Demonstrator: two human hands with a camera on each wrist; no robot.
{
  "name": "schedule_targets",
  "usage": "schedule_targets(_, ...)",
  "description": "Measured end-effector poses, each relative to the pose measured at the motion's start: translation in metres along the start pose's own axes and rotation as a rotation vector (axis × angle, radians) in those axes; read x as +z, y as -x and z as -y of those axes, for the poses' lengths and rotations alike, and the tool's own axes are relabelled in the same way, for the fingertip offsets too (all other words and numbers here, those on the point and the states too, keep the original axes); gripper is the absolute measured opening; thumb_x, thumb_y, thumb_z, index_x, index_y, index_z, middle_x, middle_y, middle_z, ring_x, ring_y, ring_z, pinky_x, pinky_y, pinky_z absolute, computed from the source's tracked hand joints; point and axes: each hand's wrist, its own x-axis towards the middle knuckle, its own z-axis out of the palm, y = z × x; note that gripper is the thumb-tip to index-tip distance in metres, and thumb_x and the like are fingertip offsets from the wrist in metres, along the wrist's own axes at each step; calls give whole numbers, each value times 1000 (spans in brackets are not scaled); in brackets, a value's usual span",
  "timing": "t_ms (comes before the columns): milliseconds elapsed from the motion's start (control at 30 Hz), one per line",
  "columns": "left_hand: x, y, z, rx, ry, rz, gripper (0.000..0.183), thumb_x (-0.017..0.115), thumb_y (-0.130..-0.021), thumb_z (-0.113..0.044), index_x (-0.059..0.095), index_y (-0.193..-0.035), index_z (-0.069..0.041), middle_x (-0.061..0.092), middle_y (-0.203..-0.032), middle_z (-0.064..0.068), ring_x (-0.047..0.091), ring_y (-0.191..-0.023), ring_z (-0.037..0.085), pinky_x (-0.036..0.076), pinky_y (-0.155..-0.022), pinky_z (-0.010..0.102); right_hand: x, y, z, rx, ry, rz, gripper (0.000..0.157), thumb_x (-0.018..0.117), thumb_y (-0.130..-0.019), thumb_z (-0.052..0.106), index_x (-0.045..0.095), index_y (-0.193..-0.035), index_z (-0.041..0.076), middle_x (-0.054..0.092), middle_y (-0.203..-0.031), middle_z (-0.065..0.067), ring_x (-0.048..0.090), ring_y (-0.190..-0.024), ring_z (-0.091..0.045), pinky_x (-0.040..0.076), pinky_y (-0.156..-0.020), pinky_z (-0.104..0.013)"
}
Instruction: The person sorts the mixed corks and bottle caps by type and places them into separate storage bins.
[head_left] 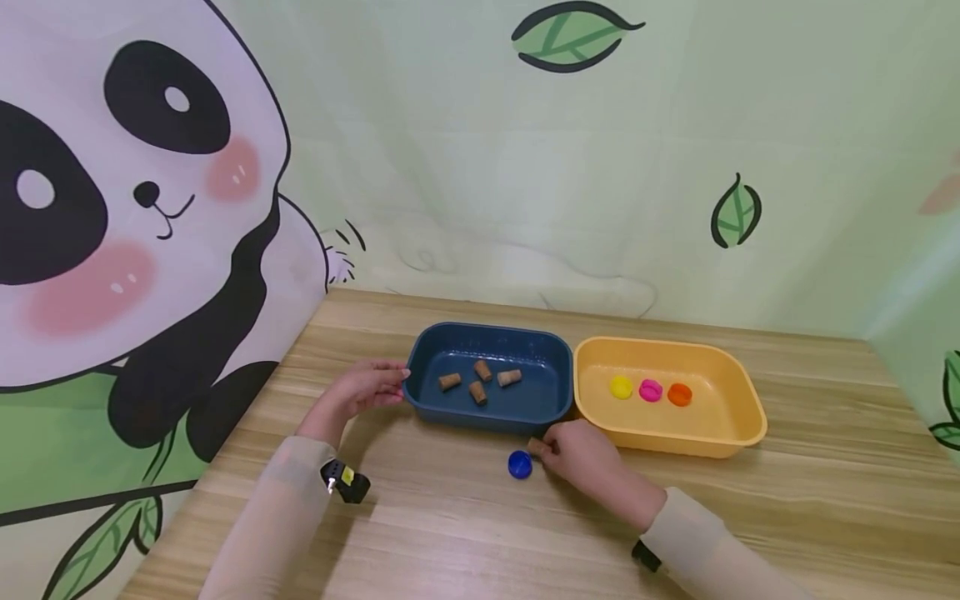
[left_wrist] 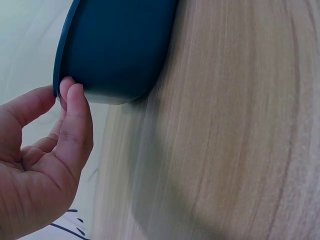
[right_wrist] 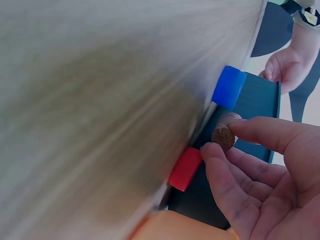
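My left hand (head_left: pixel 367 387) is at the left end of a dark blue tray (head_left: pixel 491 421), pinching its rim between thumb and fingers. This grip also shows in the left wrist view, on the tray's outer wall (left_wrist: pixel 117 50). In front of the tray, my right hand (head_left: pixel 587 454) pinches a cork (right_wrist: pixel 225 131) between thumb and fingertips. Just left of that hand, a blue bottle cap (head_left: pixel 520 464) lies on the table. A red cap (right_wrist: pixel 185 169) stands close by in the right wrist view; my hand hides it from the head view.
Several corks (head_left: pixel 478 392) lie inside the blue tray. An orange-yellow tray (head_left: pixel 667 440) stands against its right side, holding a yellow cap (head_left: pixel 621 387), a pink cap (head_left: pixel 651 390) and an orange cap (head_left: pixel 680 394). Behind the wooden table (head_left: pixel 450 533) hangs a panda-printed backdrop (head_left: pixel 480 167).
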Motion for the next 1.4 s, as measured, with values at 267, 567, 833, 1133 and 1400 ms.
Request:
schedule_targets(267,-2,1,1,-1,-16,-3,47,52,-107,-11,42,-145,15,66,-79,-6,63,-73,3,59,-70,14,-14,5,4,-2,-36,25,19,74,-95,24,78,-84,9,57,-61,4,49,-59,-12,38,-55,-20)
schedule_targets(567,0,1,-2,1,-8,3,46,52,-106,-9,42,-144,16,67,-78,-6,63,-72,3,59,-68,14,-36,8,4,-62,-29,96,10,77,-91,15,79,-97,6,70,-77,0,52,-66,-11,44,-59,-19)
schedule_targets(833,0,0,-3,-19,-20,-12,46,52,-107,-10,43,-144,14,67,-77,-7,64,-71,3,59,-68,14,-64,4,2,-164,-75,162,12,76,-93,16,80,-99,6,76,-85,-1,59,-73,-8,52,-65,-17)
schedule_targets(1133,0,1,-3,-5,-20,-4,47,52,-106,-9,41,-145,15,67,-78,-7,64,-72,2,59,-69,14,-90,-9,4,-171,-76,217,13,75,-94,17,79,-98,6,76,-83,-1,61,-77,-10,53,-68,-20)
schedule_targets(1400,1,2,-4,-6,-27,-4,48,52,-106,-10,41,-146,15,67,-79,-6,64,-72,2,60,-70,15,-112,-30,1,-246,-45,302,13,72,-94,13,75,-100,2,74,-90,-6,58,-76,-11,51,-66,-19)
